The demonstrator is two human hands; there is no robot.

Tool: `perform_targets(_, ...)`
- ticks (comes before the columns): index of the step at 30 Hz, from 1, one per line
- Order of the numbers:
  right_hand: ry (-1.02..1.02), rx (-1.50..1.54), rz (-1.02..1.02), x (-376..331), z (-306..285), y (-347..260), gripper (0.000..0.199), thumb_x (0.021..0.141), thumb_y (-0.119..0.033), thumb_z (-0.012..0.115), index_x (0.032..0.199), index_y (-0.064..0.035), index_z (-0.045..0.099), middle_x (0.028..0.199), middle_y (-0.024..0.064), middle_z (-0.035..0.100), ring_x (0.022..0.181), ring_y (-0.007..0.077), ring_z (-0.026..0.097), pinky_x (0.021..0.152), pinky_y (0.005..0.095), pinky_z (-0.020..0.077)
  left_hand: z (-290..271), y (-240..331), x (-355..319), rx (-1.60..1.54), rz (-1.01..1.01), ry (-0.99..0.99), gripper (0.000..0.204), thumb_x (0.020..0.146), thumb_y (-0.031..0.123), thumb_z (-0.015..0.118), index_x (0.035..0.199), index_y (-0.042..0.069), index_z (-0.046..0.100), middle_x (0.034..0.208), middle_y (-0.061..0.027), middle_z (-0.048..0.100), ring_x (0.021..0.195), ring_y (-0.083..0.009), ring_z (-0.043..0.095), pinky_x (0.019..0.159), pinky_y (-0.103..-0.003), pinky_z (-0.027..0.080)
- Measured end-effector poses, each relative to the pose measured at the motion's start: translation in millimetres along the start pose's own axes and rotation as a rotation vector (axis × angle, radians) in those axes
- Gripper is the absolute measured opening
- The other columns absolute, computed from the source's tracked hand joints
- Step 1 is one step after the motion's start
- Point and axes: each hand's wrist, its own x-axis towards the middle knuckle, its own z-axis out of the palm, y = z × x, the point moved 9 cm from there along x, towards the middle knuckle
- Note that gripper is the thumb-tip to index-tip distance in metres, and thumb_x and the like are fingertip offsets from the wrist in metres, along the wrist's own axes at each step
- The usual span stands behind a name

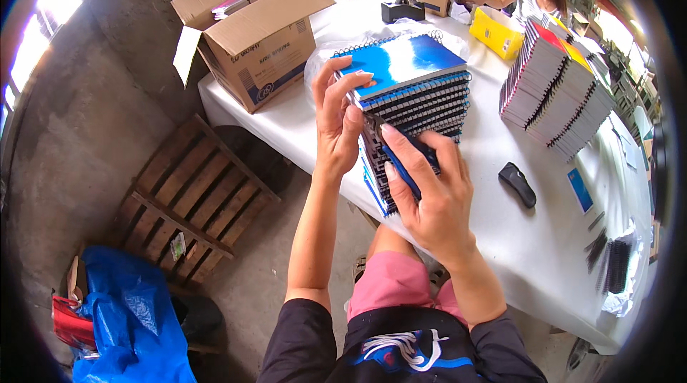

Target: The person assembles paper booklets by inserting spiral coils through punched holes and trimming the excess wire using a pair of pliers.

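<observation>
A tall stack of spiral-bound notebooks [418, 100], its top cover blue and white, stands at the table's near edge. My left hand [340, 115] is at its left corner, fingers apart and slightly bent, fingertips at the top cover's edge. My right hand [436, 190] is closed around a pair of blue-handled pliers [402, 168]. The pliers' dark jaws point up and left, toward the stack's corner by my left thumb. What the jaws touch there is too small to make out.
An open cardboard box [261, 61] with notebooks stands left; another stack of notebooks [554, 90] is at right. On the table [472, 261] lie a black hand-sized object [517, 184] and black binding coils [617, 266]. A wooden pallet [193, 200] is lower left. Across the table sits a person [526, 0].
</observation>
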Motion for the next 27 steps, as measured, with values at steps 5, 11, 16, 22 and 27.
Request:
perform_targets(5, -0.33, 1.087, 0.651, -21.7, 35.9, 16.5, 0.04, 0.093, -0.017, 0.051, 0.131, -0.006, 0.04, 0.095, 0.0147, 0.057, 0.074, 0.0209, 0.059, 0.056, 0.0294, 0.0474, -0.5, 2.7, -0.1, 0.0, 0.032, 0.014, 0.042, 0.094, 0.043, 0.047, 0.115, 0.009, 0.057, 0.129, -0.0138, 0.037, 0.102, -0.0224, 0.054, 0.091, -0.037, 0.043)
perform_targets(11, 0.018, 0.43, 0.135, -10.5, -0.2, 11.3, 0.04, 0.089, -0.021, 0.056, 0.127, -0.0105, 0.049, 0.101, 0.0128, 0.055, 0.086, 0.0235, 0.055, 0.073, 0.0363, 0.0427, -1.4, -1.7, -1.6, 0.031, -0.021, 0.001, 0.034, 0.096, 0.038, 0.042, 0.114, 0.013, 0.058, 0.129, -0.0114, 0.038, 0.105, -0.0199, 0.055, 0.104, -0.042, 0.027)
perform_targets(16, 0.07, -0.123, 0.043, -14.3, -10.0, 2.0, 0.042, 0.082, -0.025, 0.062, 0.123, -0.0176, 0.056, 0.11, 0.0096, 0.051, 0.097, 0.0244, 0.049, 0.086, 0.0407, 0.0313, -0.9, -5.0, 0.1, 0.152, -0.025, -0.053, 0.032, 0.1, 0.033, 0.033, 0.117, 0.015, 0.054, 0.132, -0.0101, 0.038, 0.125, -0.0203, 0.035, 0.103, -0.038, 0.032)
perform_targets(22, 0.046, -0.21, 0.015, -9.0, 1.1, -0.5, 0.042, 0.081, -0.026, 0.063, 0.122, -0.0204, 0.057, 0.106, 0.0082, 0.052, 0.092, 0.0231, 0.052, 0.083, 0.0392, 0.0342, -2.5, -3.6, 0.3, -0.02, -0.064, -0.01, 0.029, 0.098, 0.026, 0.039, 0.114, 0.013, 0.059, 0.13, -0.0104, 0.039, 0.107, -0.0188, 0.054, 0.106, -0.042, 0.024)
perform_targets(27, 0.049, -0.062, -0.023, -10.1, 2.9, 4.7, 0.039, 0.085, -0.024, 0.059, 0.124, -0.016, 0.055, 0.101, 0.0083, 0.054, 0.08, 0.0207, 0.055, 0.066, 0.0315, 0.0425, -0.1, -7.4, -1.3, 0.013, -0.048, -0.015, 0.028, 0.098, 0.026, 0.04, 0.115, 0.012, 0.058, 0.13, -0.0108, 0.038, 0.106, -0.0191, 0.055, 0.106, -0.041, 0.024)
